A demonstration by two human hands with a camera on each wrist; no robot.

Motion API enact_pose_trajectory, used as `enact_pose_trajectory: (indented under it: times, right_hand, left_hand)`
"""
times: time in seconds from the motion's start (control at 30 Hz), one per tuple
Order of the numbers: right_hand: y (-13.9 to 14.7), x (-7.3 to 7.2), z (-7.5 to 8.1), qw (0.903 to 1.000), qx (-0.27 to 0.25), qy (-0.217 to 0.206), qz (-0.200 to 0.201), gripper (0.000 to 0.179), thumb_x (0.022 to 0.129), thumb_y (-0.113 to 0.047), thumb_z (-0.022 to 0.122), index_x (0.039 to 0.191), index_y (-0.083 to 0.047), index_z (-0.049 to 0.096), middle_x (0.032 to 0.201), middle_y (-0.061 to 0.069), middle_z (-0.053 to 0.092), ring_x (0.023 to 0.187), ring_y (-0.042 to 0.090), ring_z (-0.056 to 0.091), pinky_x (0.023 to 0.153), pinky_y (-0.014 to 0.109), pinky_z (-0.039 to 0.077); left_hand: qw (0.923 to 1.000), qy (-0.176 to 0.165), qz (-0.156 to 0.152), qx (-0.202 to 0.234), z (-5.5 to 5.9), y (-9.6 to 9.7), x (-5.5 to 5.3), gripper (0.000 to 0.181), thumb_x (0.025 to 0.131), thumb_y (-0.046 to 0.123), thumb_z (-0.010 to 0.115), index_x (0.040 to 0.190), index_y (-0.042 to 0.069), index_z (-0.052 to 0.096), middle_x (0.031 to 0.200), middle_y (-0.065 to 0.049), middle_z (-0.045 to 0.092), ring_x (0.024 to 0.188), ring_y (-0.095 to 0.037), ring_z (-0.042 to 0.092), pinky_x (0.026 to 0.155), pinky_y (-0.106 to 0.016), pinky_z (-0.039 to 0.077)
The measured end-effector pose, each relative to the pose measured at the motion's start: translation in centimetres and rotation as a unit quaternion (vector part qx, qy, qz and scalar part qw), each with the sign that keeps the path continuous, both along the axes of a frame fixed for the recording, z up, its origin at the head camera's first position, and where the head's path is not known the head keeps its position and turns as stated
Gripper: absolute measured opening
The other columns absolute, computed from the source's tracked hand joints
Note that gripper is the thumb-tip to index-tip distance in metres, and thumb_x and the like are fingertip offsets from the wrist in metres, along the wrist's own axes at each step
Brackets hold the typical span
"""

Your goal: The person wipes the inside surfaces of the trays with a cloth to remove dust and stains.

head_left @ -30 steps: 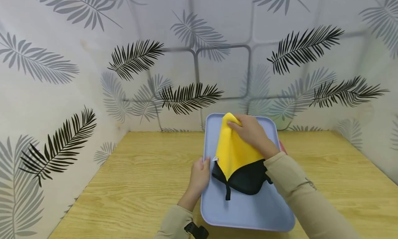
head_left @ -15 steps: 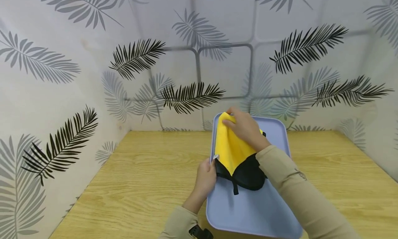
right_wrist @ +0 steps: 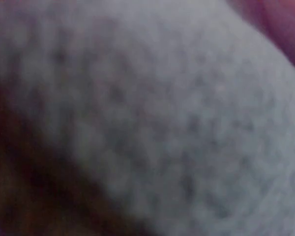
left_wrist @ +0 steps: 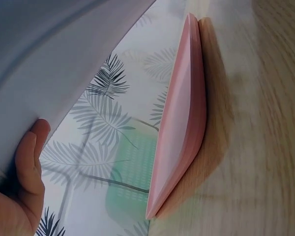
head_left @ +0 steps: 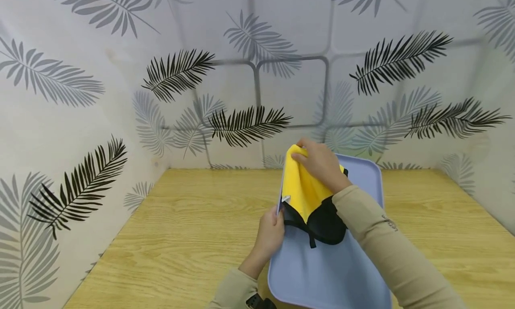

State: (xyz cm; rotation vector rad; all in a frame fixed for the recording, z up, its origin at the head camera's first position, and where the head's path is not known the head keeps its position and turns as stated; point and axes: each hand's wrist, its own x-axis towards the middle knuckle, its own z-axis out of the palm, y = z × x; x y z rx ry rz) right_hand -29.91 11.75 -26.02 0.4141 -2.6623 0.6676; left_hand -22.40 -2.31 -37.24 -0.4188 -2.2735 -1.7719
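Observation:
My left hand [head_left: 268, 233] grips the left edge of a lavender-blue tray [head_left: 330, 273], which is tilted over the table. Lying against the tray's upper part is a cloth article [head_left: 297, 181], yellow on its upper part and black below, with a small white tag and short black straps. My right hand [head_left: 322, 166] pinches its yellow top near the tray's far left corner; part of the cloth is hidden behind that hand and sleeve. In the left wrist view, my curled fingers [left_wrist: 32, 162] hold the tray's rim. Only a blurred grey fuzzy surface fills most of the right wrist view.
Beyond the tray, in the left wrist view, a pink tray-like dish [left_wrist: 182, 118] lies on the wood-grain table [head_left: 193, 219]. A leaf-patterned curtain [head_left: 225, 90] hangs behind the table, with a pale green gridded shape [left_wrist: 132, 169] showing there.
The tray has shifted right in the head view, its far right corner lower, with my left hand moving along. The cloth now reaches the tray's left edge. A red sliver at the right has gone from sight.

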Motion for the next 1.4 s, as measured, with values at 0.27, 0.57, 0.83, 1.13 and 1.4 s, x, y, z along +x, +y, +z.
enact_pose_trajectory:
  times: [0.27, 0.57, 0.83, 1.13, 1.4]
  right_hand:
    - [0.2, 0.1, -0.4, 0.9999, 0.011, 0.009, -0.009, 0.030, 0.089, -0.027, 0.056, 0.110, -0.006, 0.055, 0.091, 0.016, 0.062, 0.062, 0.027, 0.050, 0.052, 0.033, 0.039]
    - [0.7, 0.3, -0.3, 0.9991, 0.036, 0.014, -0.016, 0.033, 0.089, -0.026, 0.055, 0.111, -0.001, 0.055, 0.096, 0.018, 0.061, 0.070, 0.030, 0.055, 0.059, 0.039, 0.043]
    - [1.3, 0.1, -0.3, 0.9983, 0.052, -0.002, -0.027, 0.033, 0.089, -0.026, 0.055, 0.111, -0.001, 0.056, 0.101, 0.017, 0.060, 0.080, 0.030, 0.055, 0.067, 0.040, 0.044]
    - [2.3, 0.2, -0.5, 0.9976, 0.066, 0.001, -0.024, 0.032, 0.090, -0.023, 0.054, 0.113, -0.001, 0.055, 0.104, 0.019, 0.059, 0.081, 0.031, 0.055, 0.067, 0.041, 0.045]
    - [4.0, 0.4, -1.0, 0.9955, 0.064, -0.049, -0.049, 0.040, 0.092, -0.024, 0.051, 0.122, 0.002, 0.050, 0.116, 0.021, 0.053, 0.098, 0.036, 0.051, 0.075, 0.047, 0.043]
  left_hand:
    - [0.9999, 0.011, 0.002, -0.006, -0.2, 0.1, 0.3, 0.024, 0.092, 0.002, 0.041, 0.068, 0.000, 0.046, 0.052, 0.004, 0.031, 0.043, -0.003, 0.030, 0.041, -0.019, 0.026]
    - [0.9996, 0.023, 0.005, -0.012, 0.0, 0.3, 0.3, 0.025, 0.092, 0.002, 0.043, 0.068, -0.001, 0.047, 0.051, 0.005, 0.030, 0.042, -0.002, 0.029, 0.040, -0.019, 0.024]
    - [0.9995, 0.023, 0.004, -0.020, 0.0, 0.4, 0.5, 0.028, 0.093, 0.005, 0.043, 0.065, 0.002, 0.043, 0.052, 0.005, 0.030, 0.042, -0.002, 0.028, 0.039, -0.019, 0.023]
    - [0.9989, 0.040, 0.018, -0.018, 0.1, 0.1, 0.7, 0.029, 0.093, 0.008, 0.045, 0.065, 0.002, 0.043, 0.053, 0.004, 0.029, 0.044, -0.003, 0.028, 0.040, -0.020, 0.024]
    - [0.9984, 0.035, 0.037, -0.022, 0.1, -0.1, 0.6, 0.026, 0.092, 0.006, 0.045, 0.067, -0.001, 0.047, 0.054, 0.004, 0.031, 0.045, -0.005, 0.030, 0.041, -0.021, 0.027]
